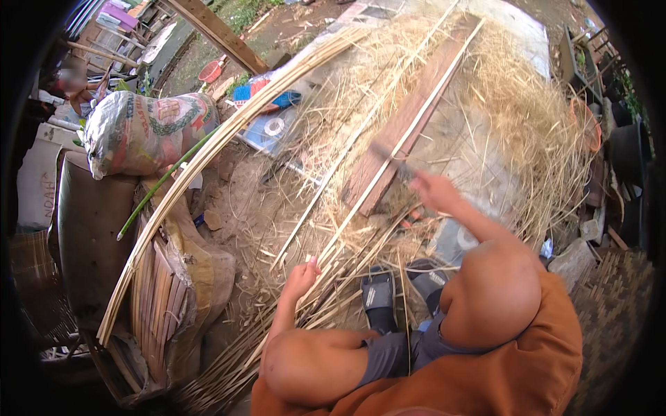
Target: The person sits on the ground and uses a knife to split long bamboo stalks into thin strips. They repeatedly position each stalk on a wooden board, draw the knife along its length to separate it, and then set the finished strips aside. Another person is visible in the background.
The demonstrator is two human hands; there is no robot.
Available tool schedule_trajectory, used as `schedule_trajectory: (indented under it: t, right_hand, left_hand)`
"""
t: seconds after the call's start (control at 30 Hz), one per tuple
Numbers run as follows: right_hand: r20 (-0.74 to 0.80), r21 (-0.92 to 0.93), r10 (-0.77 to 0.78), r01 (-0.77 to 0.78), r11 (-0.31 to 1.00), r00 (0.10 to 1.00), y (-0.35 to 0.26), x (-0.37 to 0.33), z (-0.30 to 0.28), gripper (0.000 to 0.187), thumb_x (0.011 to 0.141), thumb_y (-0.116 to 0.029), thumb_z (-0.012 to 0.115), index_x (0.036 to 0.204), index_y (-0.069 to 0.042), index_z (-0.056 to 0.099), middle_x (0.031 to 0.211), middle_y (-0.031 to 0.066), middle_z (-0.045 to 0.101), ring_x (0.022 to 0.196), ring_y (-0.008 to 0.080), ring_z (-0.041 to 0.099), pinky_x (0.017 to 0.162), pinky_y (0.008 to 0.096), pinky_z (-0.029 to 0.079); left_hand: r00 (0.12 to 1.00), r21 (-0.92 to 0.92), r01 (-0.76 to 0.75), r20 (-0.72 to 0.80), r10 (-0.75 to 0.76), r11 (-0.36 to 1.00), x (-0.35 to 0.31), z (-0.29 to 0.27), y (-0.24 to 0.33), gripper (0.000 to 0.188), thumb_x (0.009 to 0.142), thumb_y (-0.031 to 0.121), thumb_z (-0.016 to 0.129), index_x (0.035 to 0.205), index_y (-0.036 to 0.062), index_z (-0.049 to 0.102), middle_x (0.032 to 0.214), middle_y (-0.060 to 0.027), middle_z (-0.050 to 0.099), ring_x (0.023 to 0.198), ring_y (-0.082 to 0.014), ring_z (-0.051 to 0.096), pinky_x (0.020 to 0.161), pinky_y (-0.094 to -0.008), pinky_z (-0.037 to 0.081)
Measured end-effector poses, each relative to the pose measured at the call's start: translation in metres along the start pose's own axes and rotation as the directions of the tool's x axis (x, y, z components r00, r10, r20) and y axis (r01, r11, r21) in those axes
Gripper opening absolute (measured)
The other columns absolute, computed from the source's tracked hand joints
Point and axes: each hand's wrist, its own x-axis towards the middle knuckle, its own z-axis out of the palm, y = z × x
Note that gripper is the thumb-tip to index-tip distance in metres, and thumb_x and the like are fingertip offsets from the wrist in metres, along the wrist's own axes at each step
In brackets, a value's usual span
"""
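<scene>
A long pale bamboo strip (414,125) lies lengthwise along a reddish-brown wooden plank (430,76). My left hand (303,277) is closed on the strip's near end, in front of my knee. In my right hand (431,192) is a knife (394,161), smeared by motion, its blade across the strip near the plank's near end. My right fingers are wrapped round its handle. A second thin strip (354,142) runs alongside, left of the plank. Many cut strips (243,353) lie in a loose pile under and beside my left forearm.
Curly bamboo shavings (520,90) heap around the plank. To the left, a bundle of long strips (201,163) and a green stick (166,182) lean across a wooden block stack (156,291). Behind stand a stuffed sack (152,132) and a wooden post (218,35). Another person (80,90) is at the far left.
</scene>
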Motion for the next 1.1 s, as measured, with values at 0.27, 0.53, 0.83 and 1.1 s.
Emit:
schedule_trajectory:
  t: [0.27, 0.53, 0.83, 1.1]
  right_hand:
    - [-0.154, -0.160, 0.314, -0.337, 0.928, 0.937, 0.083, 0.030, -0.088, 0.034, 0.098, -0.042, 0.053, 0.122, -0.018, 0.061, 0.098, 0.0213, 0.069, 0.093, 0.0413, 0.067, 0.080, 0.0534, 0.052]
    - [-0.421, -0.110, 0.394, -0.477, 0.872, 0.817, 0.144, 0.030, -0.083, 0.046, 0.100, -0.047, 0.046, 0.122, -0.011, 0.063, 0.093, 0.0250, 0.069, 0.088, 0.0449, 0.066, 0.073, 0.0533, 0.052]
    - [0.298, 0.021, 0.038, -0.047, 0.999, 0.954, -0.035, -0.023, 0.015, 0.049, 0.090, -0.046, 0.062, 0.130, -0.018, 0.059, 0.117, 0.0180, 0.068, 0.111, 0.0336, 0.064, 0.095, 0.0438, 0.051]
    - [-0.443, -0.086, 0.447, -0.533, 0.842, 0.778, 0.152, 0.031, -0.132, 0.044, 0.102, -0.043, 0.043, 0.116, -0.006, 0.063, 0.091, 0.0242, 0.069, 0.089, 0.0422, 0.067, 0.077, 0.0527, 0.052]
  left_hand:
    - [0.995, -0.030, -0.093, -0.035, 0.091, 0.995, -0.037, -0.011, -0.018, 0.048, 0.102, 0.039, 0.049, 0.081, -0.0001, 0.066, 0.065, -0.0096, 0.061, 0.065, -0.0151, 0.056, 0.065, -0.0349, 0.047]
    - [0.974, 0.029, 0.091, -0.211, -0.083, 0.995, -0.075, -0.032, -0.041, 0.050, 0.097, 0.039, 0.053, 0.074, -0.0046, 0.061, 0.058, -0.0161, 0.055, 0.056, -0.0212, 0.052, 0.059, -0.0389, 0.044]
    - [0.877, 0.344, -0.303, -0.265, 0.401, 0.889, 0.014, 0.029, 0.034, 0.040, 0.100, 0.042, 0.046, 0.094, 0.0028, 0.054, 0.075, -0.0263, 0.064, 0.079, -0.0474, 0.062, 0.069, -0.0544, 0.049]
    - [0.976, 0.484, -0.107, -0.117, 0.186, 0.868, -0.002, 0.016, 0.026, 0.040, 0.103, 0.039, 0.038, 0.098, 0.0047, 0.057, 0.078, -0.0313, 0.063, 0.080, -0.0541, 0.060, 0.072, -0.0594, 0.047]
